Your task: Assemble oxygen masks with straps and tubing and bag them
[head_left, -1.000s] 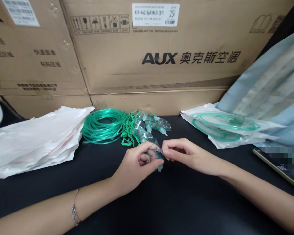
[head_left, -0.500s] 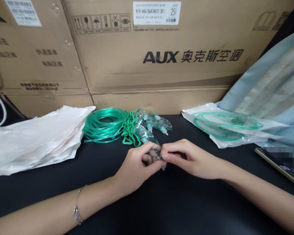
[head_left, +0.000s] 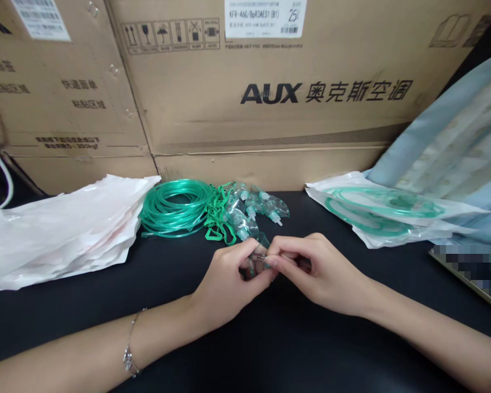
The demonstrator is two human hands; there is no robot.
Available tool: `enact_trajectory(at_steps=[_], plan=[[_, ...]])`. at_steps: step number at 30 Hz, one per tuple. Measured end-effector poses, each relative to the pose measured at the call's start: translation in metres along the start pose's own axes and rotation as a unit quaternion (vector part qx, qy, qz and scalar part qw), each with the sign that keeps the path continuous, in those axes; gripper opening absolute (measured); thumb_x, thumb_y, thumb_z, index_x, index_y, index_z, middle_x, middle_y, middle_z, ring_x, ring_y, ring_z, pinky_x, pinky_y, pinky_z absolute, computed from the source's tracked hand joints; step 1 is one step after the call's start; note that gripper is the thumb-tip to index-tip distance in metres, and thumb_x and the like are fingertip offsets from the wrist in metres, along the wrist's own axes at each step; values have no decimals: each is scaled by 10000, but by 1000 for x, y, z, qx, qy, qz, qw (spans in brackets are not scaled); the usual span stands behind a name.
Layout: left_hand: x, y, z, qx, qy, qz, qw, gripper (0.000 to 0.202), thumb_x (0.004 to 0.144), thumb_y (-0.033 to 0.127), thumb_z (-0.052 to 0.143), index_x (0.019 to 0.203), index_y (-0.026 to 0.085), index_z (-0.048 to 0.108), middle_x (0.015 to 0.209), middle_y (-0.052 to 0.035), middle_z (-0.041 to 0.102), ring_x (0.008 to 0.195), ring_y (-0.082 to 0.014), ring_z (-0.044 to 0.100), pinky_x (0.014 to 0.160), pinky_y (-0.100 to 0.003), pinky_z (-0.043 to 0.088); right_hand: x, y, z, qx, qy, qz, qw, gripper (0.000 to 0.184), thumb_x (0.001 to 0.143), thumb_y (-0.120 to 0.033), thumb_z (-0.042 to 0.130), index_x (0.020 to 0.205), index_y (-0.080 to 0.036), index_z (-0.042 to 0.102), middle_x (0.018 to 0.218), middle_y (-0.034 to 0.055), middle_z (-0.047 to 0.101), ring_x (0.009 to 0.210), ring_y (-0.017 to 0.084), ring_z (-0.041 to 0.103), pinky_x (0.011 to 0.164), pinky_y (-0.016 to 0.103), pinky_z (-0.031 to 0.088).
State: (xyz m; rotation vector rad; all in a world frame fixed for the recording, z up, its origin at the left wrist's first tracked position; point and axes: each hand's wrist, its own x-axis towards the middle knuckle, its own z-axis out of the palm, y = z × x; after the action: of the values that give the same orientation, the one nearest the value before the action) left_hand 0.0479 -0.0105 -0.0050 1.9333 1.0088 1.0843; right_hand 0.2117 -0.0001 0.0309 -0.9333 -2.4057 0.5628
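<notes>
My left hand (head_left: pixel 225 278) is closed around a clear green-tinted oxygen mask (head_left: pixel 262 240), mostly hidden by the fingers. My right hand (head_left: pixel 325 273) meets it from the right, thumb and forefinger pinched on a small thin metal strip (head_left: pixel 262 258) at the mask. The strip's far end is covered by the fingers. Just beyond the left hand lie several more clear masks (head_left: pixel 242 218) with pale connectors, and a tangle of green elastic straps (head_left: pixel 219 215). Beside these sits a coil of green tubing (head_left: pixel 175 207).
A stack of white paper-backed pouches (head_left: pixel 65 229) lies at the left. Packed green tubing sets in clear pouches (head_left: pixel 380 210) are at the right, near a phone (head_left: pixel 474 273) and a light blue cloth (head_left: pixel 445 147). A large cardboard box (head_left: pixel 270 125) stands behind the black table (head_left: pixel 245 349).
My hands stay together on the mask. The right fingers have shifted slightly at the strip, and the right wrist sits a little lower. The camera view has moved slightly.
</notes>
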Motion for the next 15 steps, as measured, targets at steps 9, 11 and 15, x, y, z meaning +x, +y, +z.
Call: enact_trajectory(at_steps=[9, 11, 15], plan=[[-1, -3, -3, -15, -22, 1, 1000, 241, 773, 323, 564, 641, 168, 435, 554, 55, 412, 483, -56, 356, 418, -163, 292, -2, -7, 0, -25, 32, 25, 999, 248, 841, -280, 450, 630, -173, 527, 437, -68, 340, 411, 63, 264, 416, 195, 234], [-2, -2, -4, -36, -42, -3, 998, 231, 771, 330, 571, 662, 166, 451, 568, 47, 435, 489, -60, 376, 424, -168, 304, -2, -10, -2, -44, 35, 33, 998, 257, 834, -289, 457, 621, -177, 548, 424, -69, 319, 403, 64, 256, 413, 200, 225], [-4, 1, -8, -64, -62, 14, 996, 236, 819, 350, 508, 680, 168, 448, 573, 50, 387, 485, -60, 343, 418, -172, 293, -3, -14, -6, -74, 49, 26, 996, 248, 810, -282, 482, 599, -183, 565, 413, -71, 273, 382, 61, 229, 400, 209, 208]])
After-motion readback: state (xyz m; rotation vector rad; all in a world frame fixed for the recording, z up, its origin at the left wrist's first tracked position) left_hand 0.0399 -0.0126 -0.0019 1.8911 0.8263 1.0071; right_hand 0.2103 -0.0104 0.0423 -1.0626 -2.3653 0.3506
